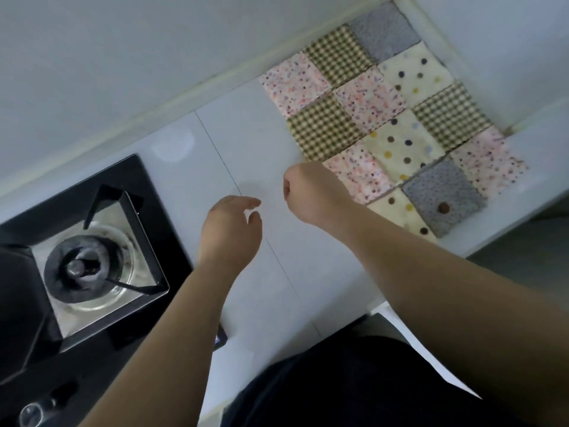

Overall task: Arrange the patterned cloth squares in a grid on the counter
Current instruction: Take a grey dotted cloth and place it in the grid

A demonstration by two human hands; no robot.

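So the cloth squares [403,146] are all sitting in the far right corner of the tabletop [246,134]. I count twelve, laid edge to edge as a four-by-three block, mixing pink speckle, green check, cream with dots and grey. The nearest cream one comes right up to the tabletop's right edge. I'd guess these are thin, floppy cotton that weighs basically nothing. They won't break, but they'll fold, wrinkle or skate on that glossy white surface if you bump them. The best bet is probably pinching a corner or one edge to lift a square. For a nudge, press flat fingertips in the middle and slide it so the neighbours don't come along. The right grip [311,192] hovers just beside the near left corner of the block, next to a pink square. Its fingers are curled under and no cloth shows in it. The left grip [231,229] is over bare tabletop, near the right one. Its fingers are loose and a bit apart, and it holds nothing. There's a small brown round thing [444,207] on the near grey square, and I can't tell what it is. I don't see any containers on the tabletop, just the gas hob [92,241] off at the left end.
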